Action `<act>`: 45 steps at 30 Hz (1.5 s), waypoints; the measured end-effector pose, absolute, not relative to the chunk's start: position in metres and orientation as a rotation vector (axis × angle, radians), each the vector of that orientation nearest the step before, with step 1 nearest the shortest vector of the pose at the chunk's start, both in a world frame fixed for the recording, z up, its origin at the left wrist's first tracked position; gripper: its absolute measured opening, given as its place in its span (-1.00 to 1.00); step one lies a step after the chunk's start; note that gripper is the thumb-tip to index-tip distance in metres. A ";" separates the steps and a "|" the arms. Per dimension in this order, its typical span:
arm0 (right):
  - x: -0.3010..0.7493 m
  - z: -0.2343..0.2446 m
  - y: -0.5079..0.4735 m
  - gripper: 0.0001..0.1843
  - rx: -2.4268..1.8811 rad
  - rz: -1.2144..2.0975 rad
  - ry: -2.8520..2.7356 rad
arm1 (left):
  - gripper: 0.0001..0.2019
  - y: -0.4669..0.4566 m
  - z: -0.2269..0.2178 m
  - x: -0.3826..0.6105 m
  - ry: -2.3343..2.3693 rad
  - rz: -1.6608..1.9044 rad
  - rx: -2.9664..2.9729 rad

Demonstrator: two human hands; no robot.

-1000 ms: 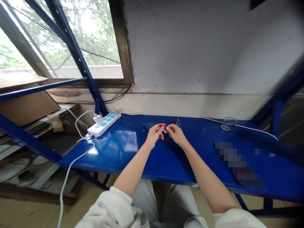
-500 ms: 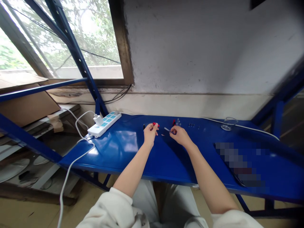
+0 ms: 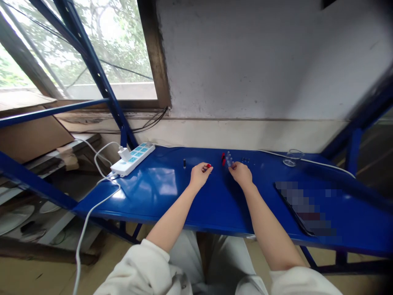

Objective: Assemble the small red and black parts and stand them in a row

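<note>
My left hand [image 3: 200,175] is closed in a pinch over the blue tabletop. Between its fingertips shows a small red piece [image 3: 208,166], too small for me to tell its kind. To the right, my right hand [image 3: 241,174] is closed with its fingertips down at the near end of a row of clear tube-like pieces [image 3: 229,157]. Whatever those fingers pinch is hidden. Several red pieces [image 3: 223,159] with dark parts lie just left of the clear row. A small black cylinder [image 3: 184,163] stands left of my left hand.
Tiny clear bits [image 3: 245,159] lie behind my right hand. A clear cup [image 3: 289,159] lies at the back right near a white cable. A dark flat object [image 3: 294,211], partly blurred, rests at right. A white power strip [image 3: 132,159] sits at the left edge.
My right hand has moved slightly right to the clear row; the clear tube it held no longer shows. My left hand has moved right and turned, still holding the red piece. The view shifted slightly.
</note>
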State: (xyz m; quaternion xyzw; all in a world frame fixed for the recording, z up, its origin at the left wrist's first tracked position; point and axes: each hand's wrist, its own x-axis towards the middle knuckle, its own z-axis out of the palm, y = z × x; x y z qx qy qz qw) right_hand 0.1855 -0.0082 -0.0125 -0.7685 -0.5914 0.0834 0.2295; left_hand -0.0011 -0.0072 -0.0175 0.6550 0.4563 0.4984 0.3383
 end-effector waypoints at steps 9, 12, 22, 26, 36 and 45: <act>0.185 -0.020 -0.007 -0.75 -2.152 0.189 -1.637 | -0.82 0.001 -0.023 0.024 1.187 1.150 1.912; 0.185 -0.019 -0.006 -0.75 -2.169 0.205 -1.633 | -0.85 0.009 -0.020 0.034 1.259 1.130 1.969; 0.184 -0.017 -0.006 -0.75 -2.190 0.236 -1.617 | -0.88 0.031 -0.030 0.063 1.463 1.034 2.012; 0.184 -0.015 -0.006 -0.75 -2.197 0.241 -1.614 | -0.86 0.031 -0.033 0.064 1.531 0.954 2.109; 0.181 -0.009 -0.009 -0.72 -2.271 0.294 -1.590 | -0.81 0.027 -0.024 0.063 1.689 0.764 2.167; 0.180 -0.002 -0.014 -0.74 -2.294 0.241 -1.679 | -0.72 0.009 -0.002 0.037 1.546 1.120 2.246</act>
